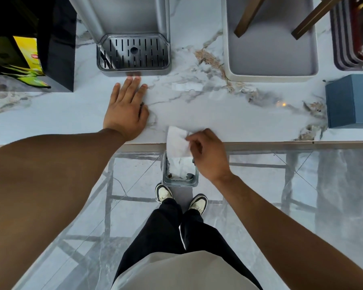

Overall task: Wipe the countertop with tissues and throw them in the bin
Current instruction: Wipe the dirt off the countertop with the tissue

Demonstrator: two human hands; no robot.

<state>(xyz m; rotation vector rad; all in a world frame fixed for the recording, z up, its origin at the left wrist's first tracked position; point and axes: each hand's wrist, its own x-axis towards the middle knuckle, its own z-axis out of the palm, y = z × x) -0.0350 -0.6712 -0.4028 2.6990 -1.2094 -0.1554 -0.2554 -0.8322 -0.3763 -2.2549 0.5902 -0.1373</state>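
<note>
A white marble countertop runs across the upper half of the view. My left hand lies flat on it, fingers spread, just in front of a drip tray. My right hand pinches a white tissue that hangs over the counter's front edge. Directly below on the floor stands a small grey bin with crumpled white tissues inside. A folded white paper scrap rests on the counter further back.
A grey dispenser with a slotted drip tray stands at the back. A black box with tea packets is at the left, a grey tray at the right, a blue box at the far right. My shoes touch the bin.
</note>
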